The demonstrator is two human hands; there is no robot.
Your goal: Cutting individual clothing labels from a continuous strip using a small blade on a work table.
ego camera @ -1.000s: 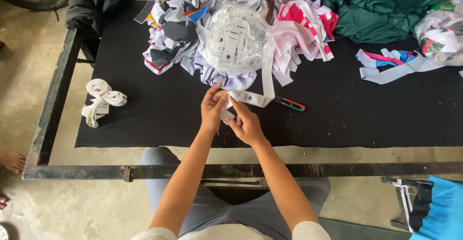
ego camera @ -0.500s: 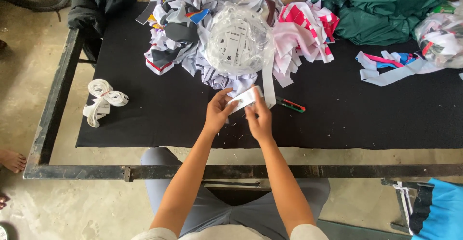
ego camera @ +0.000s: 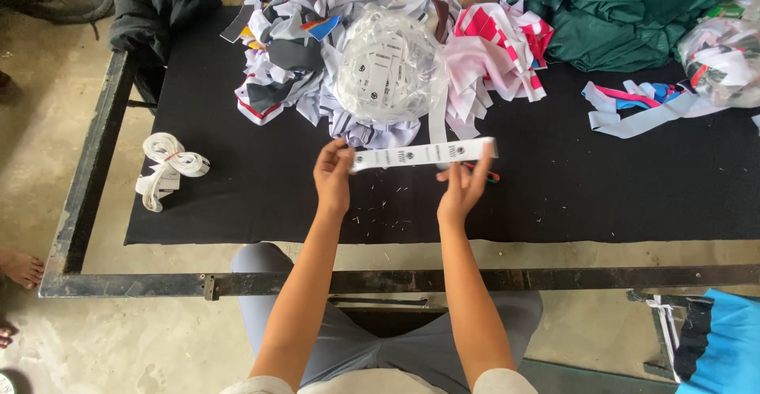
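Note:
A white printed label strip [ego camera: 423, 155] is stretched flat between both hands above the black tabletop [ego camera: 261, 204]. My left hand [ego camera: 332, 179] pinches its left end. My right hand [ego camera: 463, 188] holds it from below near the right end, fingers spread. The strip runs up to a clear plastic bag [ego camera: 388, 66] full of coiled white labels, just beyond the hands. A small red and green tool [ego camera: 488, 176] lies on the table partly behind my right fingers.
Fabric scraps [ego camera: 277, 62] and pink striped cloth [ego camera: 499, 46] are heaped at the back, with green cloth [ego camera: 633, 14] at the far right. A bundle of white tape [ego camera: 168, 163] lies at the table's left. Another person's bare foot [ego camera: 20, 266] shows at the left edge.
My hands have moved apart, pulling the label strip out from a short bunched length into a long flat span. The right hand shifted right.

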